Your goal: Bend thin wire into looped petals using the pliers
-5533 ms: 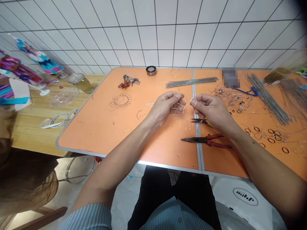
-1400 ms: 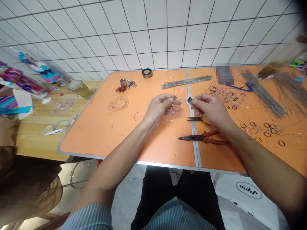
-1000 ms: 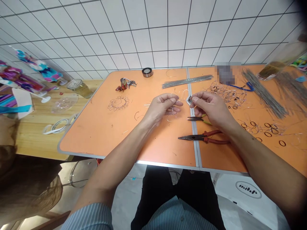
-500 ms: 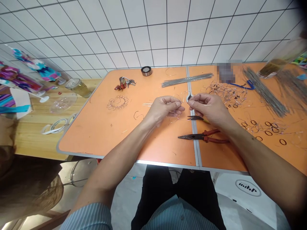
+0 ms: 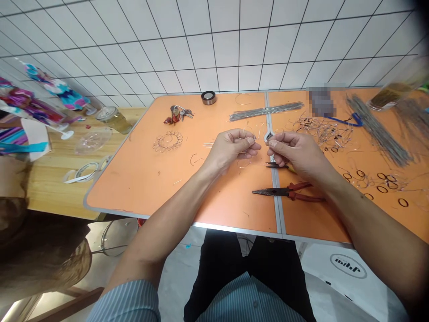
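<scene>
Over the middle of the orange table, my left hand pinches a thin wire between thumb and forefinger, with fine curved wire showing around the fingers. Close to its right, my right hand is closed in a pinch; what it holds, if anything, is too small to make out. A small gap separates the two hands. Pliers with red handles lie below my right hand, and a smaller dark-tipped pair is partly hidden under it. A bundle of straight wires lies behind the hands.
A wire ring of loops, keys and a tape roll lie on the left half. Tangled wire, black rings and a thick wire bundle are on the right. A lidded cup stands far left.
The view has shifted slightly, so the table's things appear a little further right. Both hands keep their pinched poses, with a slightly wider gap between them.
</scene>
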Action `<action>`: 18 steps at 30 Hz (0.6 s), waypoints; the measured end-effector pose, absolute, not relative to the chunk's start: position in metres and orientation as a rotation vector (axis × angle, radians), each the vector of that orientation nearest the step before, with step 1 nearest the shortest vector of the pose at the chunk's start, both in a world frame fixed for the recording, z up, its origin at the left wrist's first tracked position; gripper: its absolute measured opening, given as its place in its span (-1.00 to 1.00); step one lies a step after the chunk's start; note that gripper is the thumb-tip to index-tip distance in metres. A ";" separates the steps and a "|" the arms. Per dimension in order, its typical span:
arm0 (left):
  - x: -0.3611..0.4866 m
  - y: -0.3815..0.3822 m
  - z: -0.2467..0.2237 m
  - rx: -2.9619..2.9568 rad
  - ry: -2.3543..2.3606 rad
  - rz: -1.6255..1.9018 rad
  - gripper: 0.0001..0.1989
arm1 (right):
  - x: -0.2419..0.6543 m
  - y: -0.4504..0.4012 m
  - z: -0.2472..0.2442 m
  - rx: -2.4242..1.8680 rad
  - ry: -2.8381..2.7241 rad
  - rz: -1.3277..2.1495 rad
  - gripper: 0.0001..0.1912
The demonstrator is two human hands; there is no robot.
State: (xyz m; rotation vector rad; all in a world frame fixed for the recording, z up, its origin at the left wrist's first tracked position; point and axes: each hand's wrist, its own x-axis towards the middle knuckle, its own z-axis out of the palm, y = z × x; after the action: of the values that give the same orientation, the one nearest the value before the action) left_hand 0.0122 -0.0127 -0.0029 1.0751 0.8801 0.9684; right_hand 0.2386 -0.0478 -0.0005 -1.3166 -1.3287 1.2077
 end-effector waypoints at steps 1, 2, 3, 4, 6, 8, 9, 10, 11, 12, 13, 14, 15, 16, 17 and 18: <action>0.011 -0.012 -0.002 1.076 0.871 0.984 -0.82 | 0.240 -0.047 -0.002 -1.305 -1.330 1.206 -0.69; 0.009 -0.011 -0.002 1.076 0.864 1.002 -0.75 | 0.241 -0.046 -0.003 -1.289 -1.320 1.193 -0.65; 0.008 -0.011 -0.002 1.075 0.862 1.020 -0.67 | 0.242 -0.046 -0.003 -1.271 -1.300 1.170 -0.63; 0.008 -0.010 -0.002 1.073 0.864 1.031 -0.62 | 0.242 -0.046 -0.003 -1.248 -1.273 1.142 -0.62; 0.008 -0.009 -0.003 1.057 0.880 1.033 -0.65 | 0.242 -0.045 0.000 -1.210 -1.207 1.087 -0.62; 0.010 -0.009 -0.005 1.026 0.903 1.010 -0.79 | 0.241 -0.046 0.004 -1.194 -1.153 1.052 -0.64; 0.011 -0.009 -0.006 1.006 0.912 0.998 -0.86 | 0.240 -0.046 0.005 -1.193 -1.135 1.042 -0.65; 0.012 -0.009 -0.006 0.990 0.919 0.988 -0.92 | 0.240 -0.046 0.007 -1.192 -1.119 1.034 -0.66; 0.014 -0.010 -0.006 0.979 0.923 0.981 -0.95 | 0.240 -0.047 0.008 -1.192 -1.106 1.023 -0.67; 0.015 -0.011 -0.006 0.971 0.925 0.978 -0.95 | 0.239 -0.047 0.008 -1.196 -1.098 1.009 -0.69; 0.015 -0.012 -0.005 0.966 0.926 0.977 -0.92 | 0.239 -0.048 0.009 -1.202 -1.093 0.992 -0.71; 0.015 -0.012 -0.005 0.962 0.925 0.974 -0.89 | 0.239 -0.048 0.009 -1.208 -1.091 0.977 -0.73; 0.015 -0.013 -0.004 0.960 0.924 0.969 -0.87 | 0.239 -0.048 0.010 -1.213 -1.092 0.967 -0.75; 0.015 -0.014 -0.003 0.958 0.921 0.966 -0.85 | 0.239 -0.048 0.010 -1.217 -1.092 0.962 -0.76; 0.015 -0.014 -0.003 0.957 0.918 0.966 -0.84 | 0.240 -0.048 0.010 -1.216 -1.089 0.964 -0.77; 0.015 -0.014 -0.002 0.957 0.912 0.971 -0.84 | 0.240 -0.048 0.010 -1.210 -1.084 0.975 -0.77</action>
State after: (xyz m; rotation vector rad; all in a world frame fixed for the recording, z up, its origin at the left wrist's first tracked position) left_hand 0.0149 -0.0143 -0.0022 0.9570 0.9117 0.9711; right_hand 0.2397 -0.0479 0.0095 -1.2099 -1.0836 0.9755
